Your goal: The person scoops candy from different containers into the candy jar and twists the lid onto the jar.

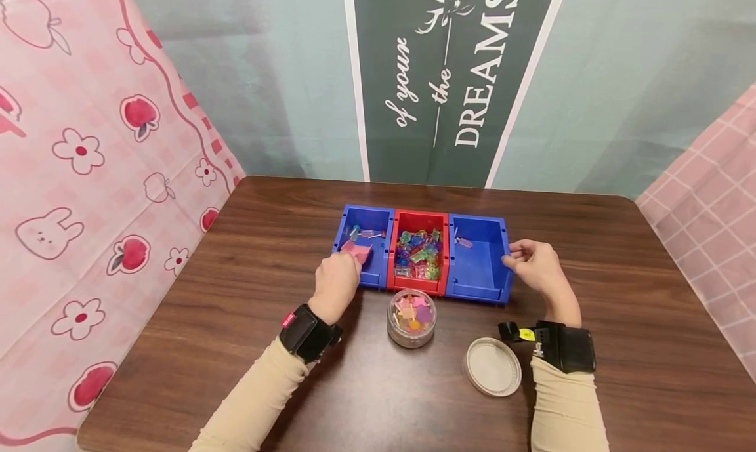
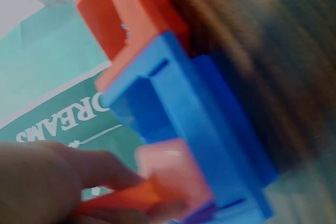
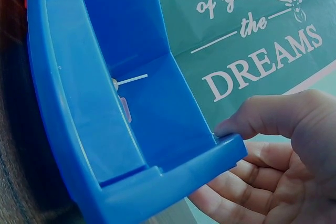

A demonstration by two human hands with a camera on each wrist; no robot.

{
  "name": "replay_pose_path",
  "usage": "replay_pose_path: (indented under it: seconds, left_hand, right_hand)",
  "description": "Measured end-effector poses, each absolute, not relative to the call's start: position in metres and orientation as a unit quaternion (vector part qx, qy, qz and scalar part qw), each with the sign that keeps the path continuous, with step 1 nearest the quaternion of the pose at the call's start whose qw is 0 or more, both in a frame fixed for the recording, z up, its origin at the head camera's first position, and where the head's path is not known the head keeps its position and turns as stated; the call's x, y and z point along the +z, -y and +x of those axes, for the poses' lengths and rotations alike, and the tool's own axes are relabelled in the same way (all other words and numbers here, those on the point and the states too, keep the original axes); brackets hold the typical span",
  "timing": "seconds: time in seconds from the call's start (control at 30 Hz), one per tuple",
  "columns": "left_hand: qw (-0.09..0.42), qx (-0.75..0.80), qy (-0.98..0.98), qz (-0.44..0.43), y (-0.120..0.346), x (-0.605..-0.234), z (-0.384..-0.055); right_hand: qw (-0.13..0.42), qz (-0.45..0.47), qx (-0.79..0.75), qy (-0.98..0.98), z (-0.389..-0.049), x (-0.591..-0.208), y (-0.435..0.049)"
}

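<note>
My left hand (image 1: pixel 336 281) grips a small pink scoop (image 1: pixel 356 250) by its handle. The scoop's flat pink blade reaches over the front of the left blue bin (image 1: pixel 369 216), where a few small clear and coloured pieces lie. At the other end, my right hand (image 1: pixel 539 263) holds the outer side wall of the right blue bin (image 1: pixel 475 262), thumb on the rim and fingers outside. That bin contains a white stick and a small pink piece, seen in the right wrist view. Between the two stands a red bin (image 1: pixel 418 284) full of colourful translucent charms.
In front of the red bin stands a clear round jar (image 1: pixel 412 338) with pastel pieces in it. Its pale lid (image 1: pixel 493 367) lies to the right, near my right wrist strap. Printed cloths hang behind and beside the brown table (image 1: pixel 283 222).
</note>
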State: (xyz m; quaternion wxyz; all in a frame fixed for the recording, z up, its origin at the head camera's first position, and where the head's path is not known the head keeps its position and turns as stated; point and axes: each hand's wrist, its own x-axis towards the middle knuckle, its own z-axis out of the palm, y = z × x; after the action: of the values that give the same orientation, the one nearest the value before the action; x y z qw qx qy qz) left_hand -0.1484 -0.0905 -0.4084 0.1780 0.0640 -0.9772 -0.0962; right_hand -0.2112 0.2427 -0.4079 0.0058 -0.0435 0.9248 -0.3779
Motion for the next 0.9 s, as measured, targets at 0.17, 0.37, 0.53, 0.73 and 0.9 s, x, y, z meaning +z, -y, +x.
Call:
replay_pose_path:
  seconds: [0.17, 0.37, 0.53, 0.73, 0.9]
  left_hand:
    - [0.146, -0.084, 0.983, 0.072, 0.084, -0.399, -0.147]
    - [0.141, -0.099, 0.982, 0.081, 0.079, -0.401, -0.16]
    - [0.162, -0.104, 0.978, 0.082, 0.083, -0.409, -0.165]
    - [0.191, -0.122, 0.97, 0.082, 0.087, -0.422, -0.161]
    - [0.197, -0.147, 0.965, 0.087, 0.089, -0.425, -0.16]
  right_hand:
    - [0.002, -0.045, -0.378, -0.925, -0.211, -0.406, -0.244]
    - [-0.006, -0.056, -0.386, -0.921, -0.211, -0.407, -0.243]
    - [-0.005, -0.056, -0.385, -0.921, -0.21, -0.409, -0.242]
    - [-0.01, -0.059, -0.381, -0.923, -0.21, -0.408, -0.242]
    - [-0.015, -0.061, -0.382, -0.922, -0.211, -0.408, -0.242]
